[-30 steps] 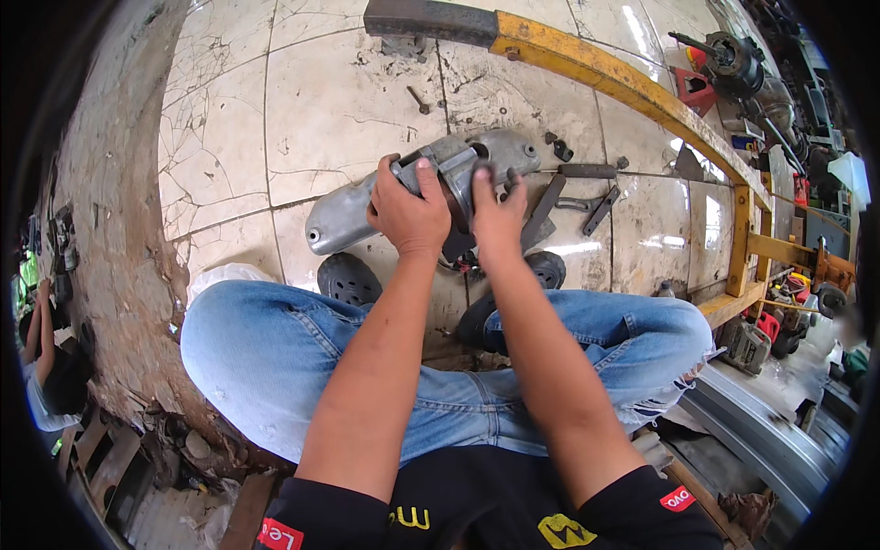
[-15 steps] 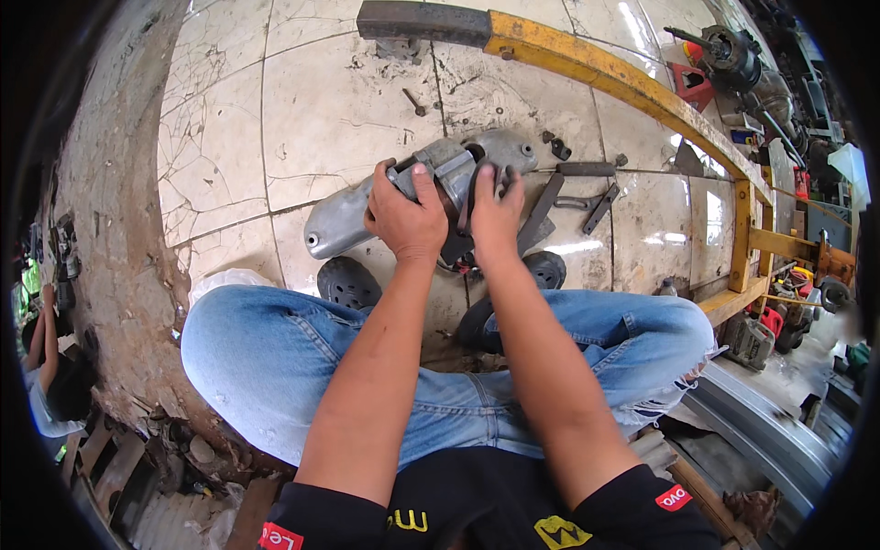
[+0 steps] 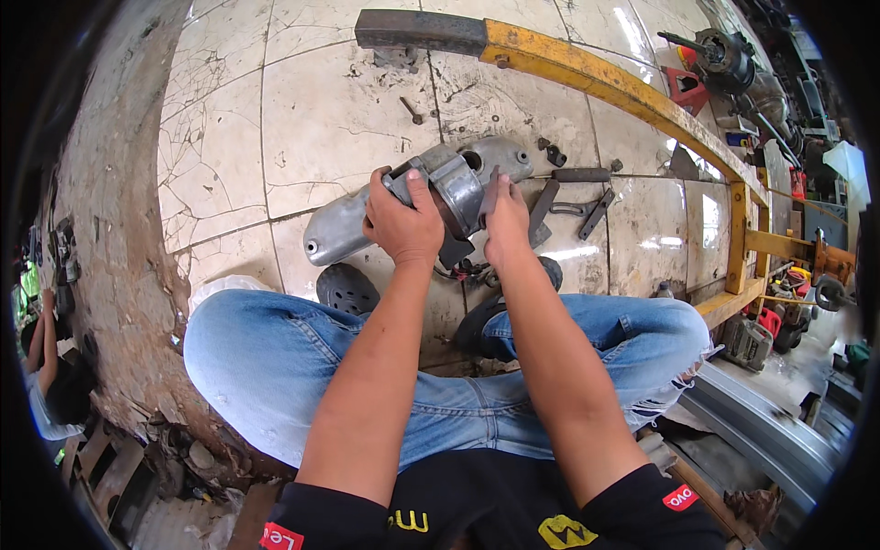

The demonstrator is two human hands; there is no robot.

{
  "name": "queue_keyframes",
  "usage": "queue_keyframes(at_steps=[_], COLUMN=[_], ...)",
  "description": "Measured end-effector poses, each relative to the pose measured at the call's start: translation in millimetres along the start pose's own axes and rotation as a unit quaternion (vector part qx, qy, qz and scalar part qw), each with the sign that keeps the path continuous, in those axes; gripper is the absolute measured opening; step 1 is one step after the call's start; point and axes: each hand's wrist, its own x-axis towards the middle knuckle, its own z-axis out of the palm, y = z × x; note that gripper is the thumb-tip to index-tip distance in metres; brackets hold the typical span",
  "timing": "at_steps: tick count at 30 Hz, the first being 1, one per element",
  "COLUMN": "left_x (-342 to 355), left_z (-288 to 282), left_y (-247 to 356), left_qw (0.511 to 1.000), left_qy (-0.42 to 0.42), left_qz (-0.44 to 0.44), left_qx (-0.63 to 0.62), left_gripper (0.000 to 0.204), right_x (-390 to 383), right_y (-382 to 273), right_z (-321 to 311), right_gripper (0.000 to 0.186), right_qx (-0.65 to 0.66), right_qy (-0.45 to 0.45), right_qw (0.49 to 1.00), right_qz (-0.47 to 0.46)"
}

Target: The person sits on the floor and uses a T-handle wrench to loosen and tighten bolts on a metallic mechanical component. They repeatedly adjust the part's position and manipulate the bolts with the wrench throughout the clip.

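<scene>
Cylinder (image 3: pixel 458 191) is over the middle of the casing (image 3: pixel 341 229); our left hand (image 3: pixel 403 218) grips it, and in our right hand (image 3: pixel 508 220) we pinch a dark piece (image 3: pixel 491 194) near the casing's right end.

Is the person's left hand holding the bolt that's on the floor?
No, the bolt lies on the tiles beyond the hands, while the left hand grips the grey metal part.
</scene>
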Motion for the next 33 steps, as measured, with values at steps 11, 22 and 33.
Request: queue_keyframes(at_steps=[11, 22, 33], left_x=[-4, -4, -1], left_z=[-1, -1, -2], left_y=[-1, -3, 5], left_qw=[0.999, 0.999, 0.999], left_qy=[-0.027, -0.033, -0.034], left_qz=[-0.018, 0.013, -0.009], left_qx=[-0.025, -0.022, -0.032], left_gripper=[0.060, 0.060, 0.060], right_x=[-9, 0, 10], right_y=[31, 36, 38], right_z=[-5, -11, -33], right_gripper=[0.040, 0.059, 0.072], right_qx=[-0.181, -0.279, -0.282], right_qy=[-0.021, 0.002, -0.024], right_qw=[0.961, 0.917, 0.909], right_qz=[-0.206, -0.283, -0.304])
